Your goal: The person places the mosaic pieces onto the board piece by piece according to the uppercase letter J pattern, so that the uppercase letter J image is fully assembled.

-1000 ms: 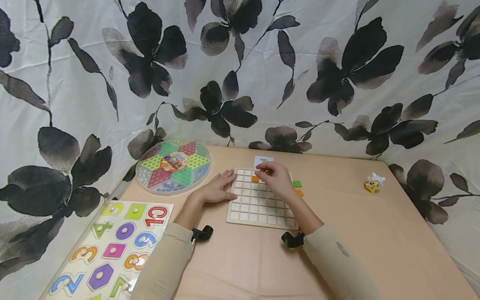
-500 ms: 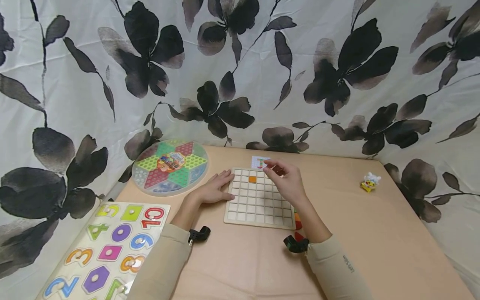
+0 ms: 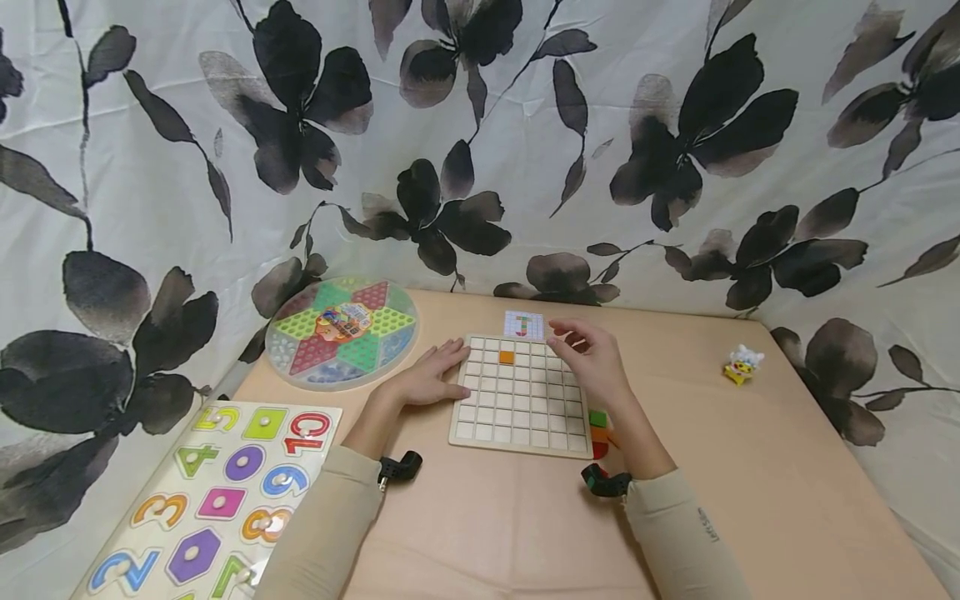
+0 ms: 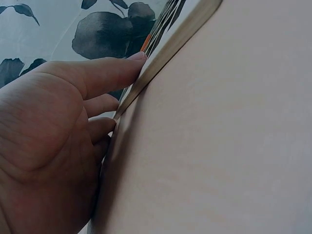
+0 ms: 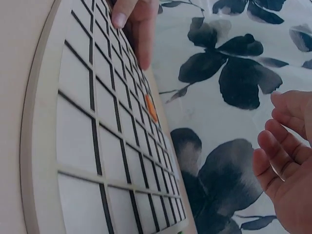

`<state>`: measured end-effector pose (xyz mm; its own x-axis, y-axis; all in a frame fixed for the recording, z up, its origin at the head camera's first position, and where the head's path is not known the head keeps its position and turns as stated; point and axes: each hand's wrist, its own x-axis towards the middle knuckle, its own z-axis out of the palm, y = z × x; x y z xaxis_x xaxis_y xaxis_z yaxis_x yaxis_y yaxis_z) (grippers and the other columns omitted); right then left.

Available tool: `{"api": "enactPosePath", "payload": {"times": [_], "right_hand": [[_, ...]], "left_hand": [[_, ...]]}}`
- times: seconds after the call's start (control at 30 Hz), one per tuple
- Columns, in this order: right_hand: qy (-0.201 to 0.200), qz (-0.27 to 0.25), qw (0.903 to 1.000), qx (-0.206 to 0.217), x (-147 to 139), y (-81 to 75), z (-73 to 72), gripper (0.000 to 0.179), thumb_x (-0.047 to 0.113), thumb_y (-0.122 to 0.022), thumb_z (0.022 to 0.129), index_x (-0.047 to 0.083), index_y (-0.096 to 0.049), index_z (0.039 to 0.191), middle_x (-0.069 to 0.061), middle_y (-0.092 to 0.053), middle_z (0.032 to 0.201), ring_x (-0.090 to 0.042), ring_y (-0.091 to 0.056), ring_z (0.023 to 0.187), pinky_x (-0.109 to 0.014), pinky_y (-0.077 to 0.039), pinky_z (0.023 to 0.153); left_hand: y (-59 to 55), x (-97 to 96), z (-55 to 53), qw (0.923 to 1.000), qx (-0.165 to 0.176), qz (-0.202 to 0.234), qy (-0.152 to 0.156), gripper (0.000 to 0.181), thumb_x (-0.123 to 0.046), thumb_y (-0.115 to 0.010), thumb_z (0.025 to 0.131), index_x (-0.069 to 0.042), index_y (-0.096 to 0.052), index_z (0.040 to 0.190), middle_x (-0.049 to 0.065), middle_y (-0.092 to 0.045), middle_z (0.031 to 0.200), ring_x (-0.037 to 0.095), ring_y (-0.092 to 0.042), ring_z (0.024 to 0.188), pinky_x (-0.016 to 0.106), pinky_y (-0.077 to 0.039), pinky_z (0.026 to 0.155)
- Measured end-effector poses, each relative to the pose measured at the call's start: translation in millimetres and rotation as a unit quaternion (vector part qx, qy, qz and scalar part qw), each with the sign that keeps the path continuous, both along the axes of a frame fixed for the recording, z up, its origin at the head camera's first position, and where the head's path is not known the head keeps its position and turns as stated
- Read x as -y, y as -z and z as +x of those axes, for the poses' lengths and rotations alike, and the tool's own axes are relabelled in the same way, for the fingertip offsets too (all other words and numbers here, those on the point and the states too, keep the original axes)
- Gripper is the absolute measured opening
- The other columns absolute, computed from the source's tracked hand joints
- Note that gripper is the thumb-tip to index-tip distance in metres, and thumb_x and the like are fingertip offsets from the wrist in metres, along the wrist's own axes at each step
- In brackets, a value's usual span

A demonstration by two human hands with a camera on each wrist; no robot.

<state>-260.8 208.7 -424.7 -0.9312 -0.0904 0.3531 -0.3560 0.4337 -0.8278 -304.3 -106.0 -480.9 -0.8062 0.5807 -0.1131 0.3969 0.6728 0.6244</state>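
A wooden grid board point(image 3: 517, 400) with white squares lies mid-table. One orange tile point(image 3: 507, 357) sits in a cell near its far edge. My left hand point(image 3: 427, 377) rests at the board's left edge, fingers extended; the left wrist view shows the thumb point(image 4: 112, 73) touching the rim. Over the far right corner hovers my right hand point(image 3: 592, 358), fingers loosely bent with nothing visible between them. Green point(image 3: 597, 419), orange point(image 3: 600, 434) and red point(image 3: 600, 450) tiles lie beside the board's right edge, partly hidden by the right forearm.
A small pattern card point(image 3: 522, 325) lies behind the board. The round star-patterned game board point(image 3: 341, 333) is at the back left, with a number-and-shape puzzle point(image 3: 202, 500) at the front left. A small toy figure point(image 3: 742, 364) stands far right, before a floral cloth point(image 3: 480, 125).
My right hand has moved right, away from the orange tile, uncovering the pattern card and the board's upper cells. My left hand has stayed at the board's left edge.
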Motion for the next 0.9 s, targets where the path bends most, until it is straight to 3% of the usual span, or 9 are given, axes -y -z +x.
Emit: {"api": "enactPosePath", "payload": {"times": [0.23, 0.43, 0.73, 0.9], "right_hand": [[0.019, 0.001, 0.9992, 0.036, -13.4, 11.6, -5.2, 0.029, 0.022, -0.070, 0.101, 0.010, -0.072, 0.128, -0.018, -0.067, 0.122, -0.025, -0.058, 0.100, -0.020, -0.050, 0.083], [0.038, -0.001, 0.9965, 0.075, -22.9, 22.0, -9.6, 0.029, 0.026, -0.068, 0.103, 0.014, -0.072, 0.129, -0.012, -0.065, 0.125, -0.024, -0.056, 0.104, -0.023, -0.050, 0.084], [0.076, -0.056, 0.9818, 0.165, -38.8, 33.1, -9.7, 0.032, 0.033, -0.068, 0.103, 0.022, -0.068, 0.133, -0.004, -0.058, 0.132, -0.025, -0.048, 0.113, -0.038, -0.052, 0.086], [0.074, -0.024, 0.9849, 0.155, -47.5, 38.0, -10.8, 0.034, 0.024, -0.065, 0.104, 0.013, -0.067, 0.136, -0.010, -0.059, 0.133, -0.027, -0.049, 0.110, -0.029, -0.051, 0.081]], "left_hand": [[-0.3, -0.5, 0.0, 1.0000, -0.001, -0.003, 0.002, 0.089, -0.044, -0.070, 0.095, -0.010, -0.027, 0.165, 0.011, -0.008, 0.176, 0.031, -0.003, 0.164, 0.047, 0.000, 0.134], [0.3, 0.0, -0.3, 1.0000, -0.001, -0.006, 0.002, 0.089, -0.045, -0.070, 0.095, -0.010, -0.028, 0.166, 0.010, -0.008, 0.176, 0.030, -0.003, 0.164, 0.047, 0.001, 0.134], [2.0, 1.8, -0.3, 1.0000, 0.000, -0.002, 0.004, 0.089, -0.045, -0.070, 0.095, -0.010, -0.028, 0.165, 0.010, -0.008, 0.176, 0.030, -0.002, 0.164, 0.047, 0.001, 0.134], [3.8, 2.4, -0.3, 1.0000, 0.001, -0.001, 0.002, 0.089, -0.045, -0.070, 0.095, -0.012, -0.028, 0.166, 0.009, -0.008, 0.176, 0.029, -0.002, 0.164, 0.046, 0.001, 0.134]]}}
